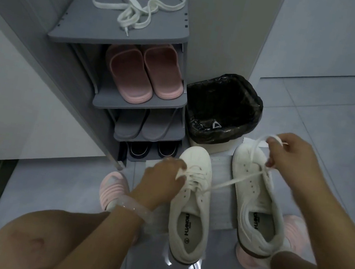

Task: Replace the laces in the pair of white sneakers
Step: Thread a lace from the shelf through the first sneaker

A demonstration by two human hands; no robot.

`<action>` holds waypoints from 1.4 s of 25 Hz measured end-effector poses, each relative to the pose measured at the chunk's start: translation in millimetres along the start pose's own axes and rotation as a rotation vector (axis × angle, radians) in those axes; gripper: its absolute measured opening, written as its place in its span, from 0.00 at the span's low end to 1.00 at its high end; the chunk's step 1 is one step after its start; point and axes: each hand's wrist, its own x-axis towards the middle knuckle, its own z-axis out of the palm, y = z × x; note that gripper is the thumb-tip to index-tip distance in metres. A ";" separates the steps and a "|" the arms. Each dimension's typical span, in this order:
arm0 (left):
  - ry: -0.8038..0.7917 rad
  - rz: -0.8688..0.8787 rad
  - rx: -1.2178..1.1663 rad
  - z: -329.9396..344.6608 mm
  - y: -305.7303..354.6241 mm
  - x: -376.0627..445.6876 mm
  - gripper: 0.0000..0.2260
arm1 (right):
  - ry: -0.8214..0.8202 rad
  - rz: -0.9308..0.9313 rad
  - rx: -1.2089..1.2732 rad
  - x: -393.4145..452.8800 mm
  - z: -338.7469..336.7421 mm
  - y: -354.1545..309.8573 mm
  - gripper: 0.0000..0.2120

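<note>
Sneakers: two white sneakers are standing side by side on the floor, toes pointing away; the left sneaker point(193, 197) is laced, the right sneaker point(255, 193) is showing bare eyelets.
Left hand: the left hand point(162, 178) is pinching the lace crossings at the left sneaker's eyelets.
Right hand: the right hand point(293, 157) is gripping the working lace point(234, 180), a loop curling over the fingers above the right sneaker's toe.
Lace path: the lace is running taut from the left sneaker's eyelets, across the gap, up to the right hand.
Risk, pulling: tugging harder is likely dragging or tipping the left sneaker, since only fingertips are steadying it.
Risk, snagging: the lace could be catching at an eyelet crossing, bunching instead of sliding.
Risk, mixing: the loose lace point(143, 5) on the rack top could be getting confused with this one; which is old or new I cannot tell.
Counts: two sneakers, one lace in hand, one tangled bundle on the shoe rack point(117, 38) whose number of laces is unclear, two pink slippers point(142, 73), two grey slippers point(143, 126), two dark shoes point(153, 150), one lined bin point(222, 109).
</note>
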 end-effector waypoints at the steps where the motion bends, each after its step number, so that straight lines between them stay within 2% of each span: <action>1: -0.111 0.005 0.040 8.3 1.0 -0.5 0.14 | -0.028 0.033 -0.382 7.1 -8.8 11.2 0.08; 2: -0.167 0.008 0.045 11.9 2.5 -1.7 0.14 | -0.077 0.058 -0.672 8.3 -11.2 20.7 0.11; 3: -0.170 0.012 0.035 13.8 3.2 -2.3 0.13 | -0.107 0.040 -0.829 5.1 -6.1 26.0 0.14; 4: -0.146 0.018 0.025 14.9 4.3 -2.6 0.13 | -0.112 -0.028 -0.861 -1.7 5.1 27.0 0.15; 5: -0.120 0.020 0.021 15.4 5.7 -2.7 0.12 | -0.118 -0.134 -0.815 -10.3 20.9 25.0 0.14; 7: -0.080 0.026 0.005 17.2 8.3 -3.7 0.09 | -0.253 -0.324 -0.660 -30.8 55.9 20.7 0.10; 9: -0.071 0.053 0.011 19.6 8.7 -4.9 0.07 | -0.379 -0.356 -0.588 -46.3 82.7 22.4 0.11; 14: -0.067 0.075 -0.009 21.7 5.4 -2.9 0.07 | -0.376 -0.303 -0.596 -52.4 101.3 26.8 0.10; 17: -0.055 0.081 -0.039 21.2 4.5 -2.6 0.07 | -0.335 -0.372 -0.601 -52.4 102.9 20.6 0.05; 19: -0.044 0.050 -0.113 15.9 3.3 -2.7 0.06 | -0.233 -0.545 -0.662 -53.4 103.7 21.5 0.12; 21: -0.046 0.020 -0.161 11.8 2.2 -2.0 0.05 | -0.212 -0.603 -0.756 -57.1 100.6 18.5 0.19; 23: -0.054 0.013 -0.165 11.3 1.8 -2.4 0.05 | -0.216 -0.603 -0.768 -58.7 102.9 23.9 0.20; 25: -0.091 0.004 -0.171 11.7 0.9 -2.6 0.06 | -0.221 -0.639 -0.756 -58.4 98.4 24.2 0.19; 28: -0.279 -0.056 -0.149 6.6 -4.4 0.8 0.12 | -0.268 -0.632 -0.577 -57.4 91.4 24.5 0.12; 31: -0.435 -0.099 -0.141 -3.6 -9.3 2.7 0.13 | -0.414 -0.611 -0.457 -59.6 92.4 23.6 0.16; 33: -0.457 -0.105 -0.215 -11.6 -8.2 -0.6 0.10 | -0.496 -0.650 -0.501 -61.0 93.5 20.9 0.19; 35: -0.414 -0.076 -0.299 -23.2 -3.8 -6.0 0.08 | -0.562 -0.657 -0.590 -60.1 95.4 19.3 0.19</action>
